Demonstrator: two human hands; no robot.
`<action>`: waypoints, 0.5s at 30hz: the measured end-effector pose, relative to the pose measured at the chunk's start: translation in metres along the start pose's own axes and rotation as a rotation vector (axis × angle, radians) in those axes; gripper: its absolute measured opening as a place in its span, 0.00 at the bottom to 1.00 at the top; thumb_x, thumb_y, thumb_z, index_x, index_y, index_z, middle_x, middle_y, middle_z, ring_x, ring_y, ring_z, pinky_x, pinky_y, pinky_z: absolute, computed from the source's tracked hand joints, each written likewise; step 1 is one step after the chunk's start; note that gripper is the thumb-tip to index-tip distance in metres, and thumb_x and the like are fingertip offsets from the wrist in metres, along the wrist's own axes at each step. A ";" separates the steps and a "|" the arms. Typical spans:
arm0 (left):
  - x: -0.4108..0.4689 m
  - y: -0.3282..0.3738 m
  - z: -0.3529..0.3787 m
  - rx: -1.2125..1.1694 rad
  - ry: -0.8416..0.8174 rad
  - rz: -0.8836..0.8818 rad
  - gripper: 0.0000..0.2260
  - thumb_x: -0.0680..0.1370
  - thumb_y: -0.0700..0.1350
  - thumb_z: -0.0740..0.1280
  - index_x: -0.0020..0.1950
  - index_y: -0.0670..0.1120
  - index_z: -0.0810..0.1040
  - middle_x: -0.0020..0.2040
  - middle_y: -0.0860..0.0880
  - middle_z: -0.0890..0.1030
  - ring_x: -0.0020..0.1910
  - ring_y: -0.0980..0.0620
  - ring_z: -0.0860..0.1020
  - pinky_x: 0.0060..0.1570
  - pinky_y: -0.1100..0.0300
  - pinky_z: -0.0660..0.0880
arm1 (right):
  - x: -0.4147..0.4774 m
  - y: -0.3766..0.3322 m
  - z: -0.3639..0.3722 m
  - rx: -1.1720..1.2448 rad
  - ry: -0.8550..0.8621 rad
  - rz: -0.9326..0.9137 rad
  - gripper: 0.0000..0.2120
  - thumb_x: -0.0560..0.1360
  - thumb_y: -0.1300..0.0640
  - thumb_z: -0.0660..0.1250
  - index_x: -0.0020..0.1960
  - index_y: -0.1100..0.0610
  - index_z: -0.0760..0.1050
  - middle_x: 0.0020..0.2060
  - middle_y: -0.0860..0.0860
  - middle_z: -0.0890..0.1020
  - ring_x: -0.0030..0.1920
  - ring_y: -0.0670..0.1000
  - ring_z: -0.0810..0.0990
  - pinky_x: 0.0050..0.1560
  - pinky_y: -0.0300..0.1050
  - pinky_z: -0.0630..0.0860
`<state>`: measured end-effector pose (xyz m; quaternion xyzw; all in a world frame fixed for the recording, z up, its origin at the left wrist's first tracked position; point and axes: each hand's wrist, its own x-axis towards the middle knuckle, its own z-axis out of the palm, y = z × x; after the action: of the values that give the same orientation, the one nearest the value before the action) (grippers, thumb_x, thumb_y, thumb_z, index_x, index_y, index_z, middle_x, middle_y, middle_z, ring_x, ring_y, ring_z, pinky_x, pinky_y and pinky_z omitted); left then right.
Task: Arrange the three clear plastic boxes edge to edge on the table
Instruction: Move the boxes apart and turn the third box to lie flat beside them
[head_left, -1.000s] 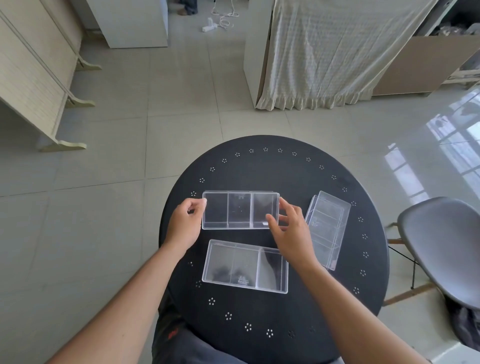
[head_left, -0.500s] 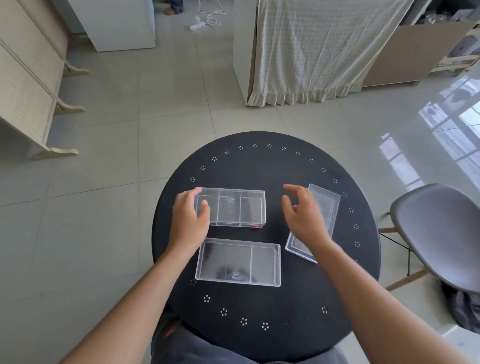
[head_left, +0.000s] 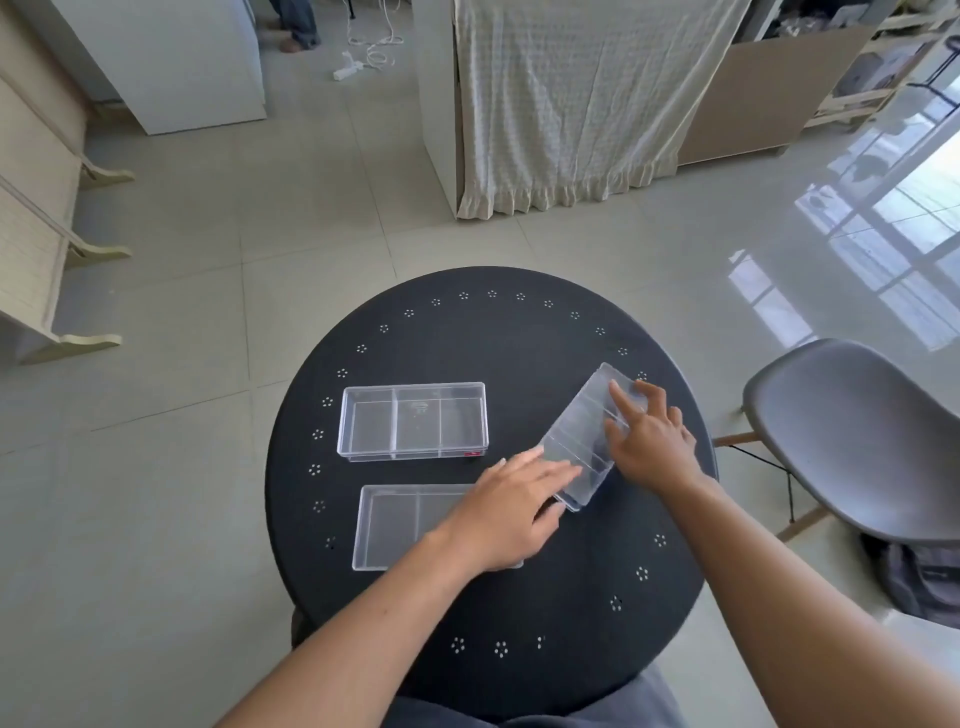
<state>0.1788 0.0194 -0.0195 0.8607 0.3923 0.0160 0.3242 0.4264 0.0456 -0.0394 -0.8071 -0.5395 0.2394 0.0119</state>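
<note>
Three clear plastic boxes with inner dividers lie on the round black table (head_left: 488, 338). The far box (head_left: 413, 421) sits alone at the table's left middle, touched by neither hand. The near box (head_left: 400, 525) lies below it, with a gap between them, and my left forearm crosses its right end. The third box (head_left: 582, 441) lies at a slant on the right. My left hand (head_left: 511, 512) holds its lower left end with spread fingers. My right hand (head_left: 652, 441) grips its right long side, fingers laid over the top.
A grey chair (head_left: 852, 441) stands close to the table's right edge. A cloth-draped cabinet (head_left: 561, 98) stands on the tiled floor beyond the table. Wooden furniture (head_left: 36, 218) lines the left. A dark bag (head_left: 919, 577) lies under the chair.
My left hand let go of the far box and crossed to the right onto the slanted box. My right hand moved onto that same box. The far box stayed where it was set.
</note>
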 end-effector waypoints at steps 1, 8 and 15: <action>0.002 0.002 0.002 0.040 -0.037 -0.036 0.26 0.88 0.54 0.58 0.87 0.56 0.61 0.85 0.56 0.66 0.88 0.50 0.54 0.85 0.43 0.54 | -0.003 0.004 0.002 -0.009 0.031 0.006 0.27 0.86 0.41 0.57 0.85 0.37 0.60 0.80 0.48 0.60 0.76 0.61 0.67 0.77 0.66 0.66; 0.014 -0.003 0.004 -0.080 -0.029 -0.247 0.30 0.88 0.59 0.55 0.89 0.49 0.56 0.90 0.54 0.52 0.88 0.49 0.52 0.86 0.47 0.54 | -0.023 0.030 0.013 0.041 0.109 0.085 0.27 0.84 0.36 0.60 0.81 0.40 0.64 0.69 0.56 0.70 0.71 0.62 0.71 0.69 0.65 0.73; 0.027 0.004 0.008 -0.266 -0.031 -0.439 0.35 0.87 0.59 0.58 0.89 0.51 0.45 0.90 0.49 0.50 0.88 0.48 0.53 0.84 0.47 0.56 | -0.038 0.042 0.030 0.329 0.074 0.138 0.25 0.86 0.36 0.59 0.81 0.37 0.58 0.71 0.61 0.74 0.73 0.65 0.71 0.68 0.68 0.73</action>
<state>0.2027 0.0312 -0.0296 0.7047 0.5593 -0.0163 0.4362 0.4390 -0.0123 -0.0631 -0.8376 -0.4356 0.2950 0.1472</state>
